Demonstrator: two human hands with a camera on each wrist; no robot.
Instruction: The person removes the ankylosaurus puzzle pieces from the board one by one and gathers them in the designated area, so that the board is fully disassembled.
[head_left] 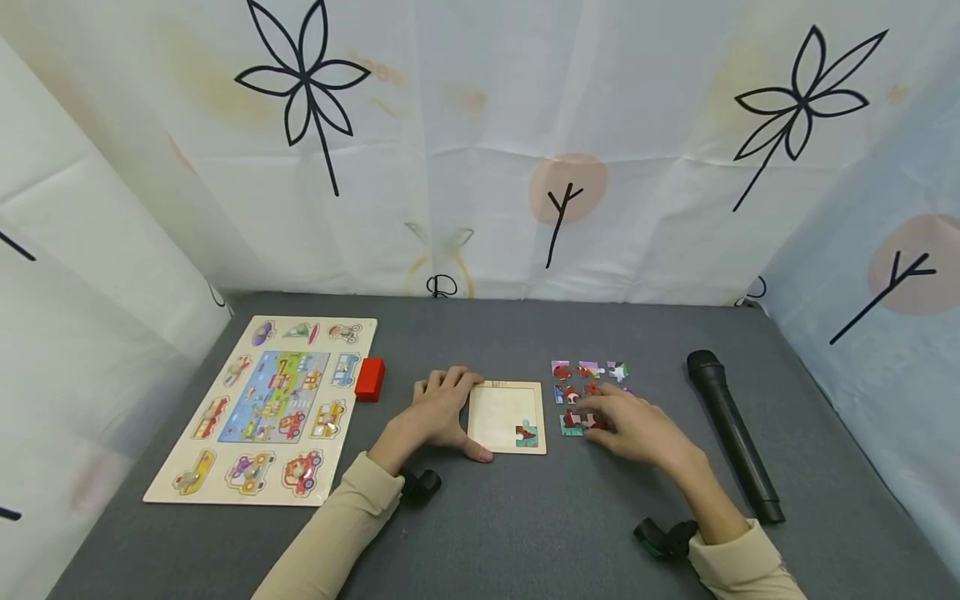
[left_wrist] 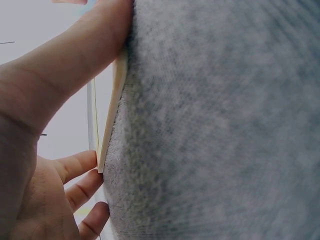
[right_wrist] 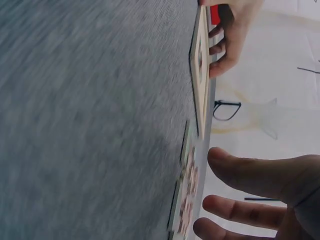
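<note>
A small square wooden puzzle tray [head_left: 501, 417] lies in front of me, with one puzzle piece [head_left: 527, 433] in its near right corner. My left hand [head_left: 442, 412] holds the tray from its left side, thumb at the near edge and fingers toward the far left corner. In the left wrist view the thumb and fingertips meet the tray's rim [left_wrist: 111, 117]. Over the loose puzzle pieces [head_left: 572, 422] right of the tray hovers my right hand [head_left: 633, 425]. Its thumb and fingers are spread apart in the right wrist view, with nothing between them, and it hides some pieces.
A large wooden picture board [head_left: 172, 475] with vehicle shapes lies at the left. By its right edge sits a red block [head_left: 370, 379]. A black microphone [head_left: 733, 433] lies to the right of my right hand. White patterned cloth [head_left: 480, 167] encloses the grey table.
</note>
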